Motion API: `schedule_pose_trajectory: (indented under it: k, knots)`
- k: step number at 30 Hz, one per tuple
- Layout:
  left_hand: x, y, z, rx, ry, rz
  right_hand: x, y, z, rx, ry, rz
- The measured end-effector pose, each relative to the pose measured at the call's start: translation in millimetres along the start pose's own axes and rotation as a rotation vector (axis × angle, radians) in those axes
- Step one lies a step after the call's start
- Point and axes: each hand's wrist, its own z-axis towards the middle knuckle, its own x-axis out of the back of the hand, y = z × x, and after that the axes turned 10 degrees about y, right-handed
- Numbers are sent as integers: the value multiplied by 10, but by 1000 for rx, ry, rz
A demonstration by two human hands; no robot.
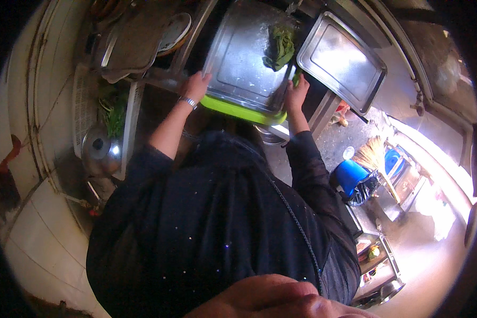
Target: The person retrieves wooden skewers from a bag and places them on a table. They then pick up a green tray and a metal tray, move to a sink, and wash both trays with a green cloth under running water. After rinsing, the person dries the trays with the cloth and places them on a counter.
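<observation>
Both hands grip opposite sides of a shallow metal tray (pixel 238 59) that sits in or on a bright green plastic tray (pixel 242 112). My left hand (pixel 196 87), with a metal watch at the wrist, is on the left edge. On the right edge, my right hand (pixel 297 93) has its fingers around the rim. A bunch of dark leafy greens (pixel 281 47) lies at the metal tray's far right, and drops of water show on the metal. The undersides of both trays are hidden.
Right of my hand lies another metal tray (pixel 342 59). At left a white plastic crate (pixel 131 119) holds greens (pixel 112 115) and a metal lid (pixel 100 150). A blue bucket (pixel 348 177) and a straw broom (pixel 371 153) stand on the right.
</observation>
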Motion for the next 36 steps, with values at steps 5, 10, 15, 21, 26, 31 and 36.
schedule_pose_trajectory:
  k: [5, 10, 15, 21, 26, 31, 36]
  knots:
    - [125, -202, 11, -35, 71, 108, -186, -218, -81, 93, -35, -123]
    - [212, 23, 19, -86, 60, 129, -120, -886, 309, 454, -67, -92]
    - [213, 161, 58, -93, 56, 217, -950, -865, 826, 602, -74, -95]
    - [214, 102, 69, -131, 91, 264, -924, -1226, -142, 933, -352, -186]
    - [273, 145, 14, -175, 154, 257, -591, -642, 258, 742, -300, -161]
    - [188, 73, 138, -172, 169, 102, -816, -1584, 753, 500, -355, -484]
    - [25, -60, 236, -81, 158, -169, -1243, -1660, -57, 411, -264, 139]
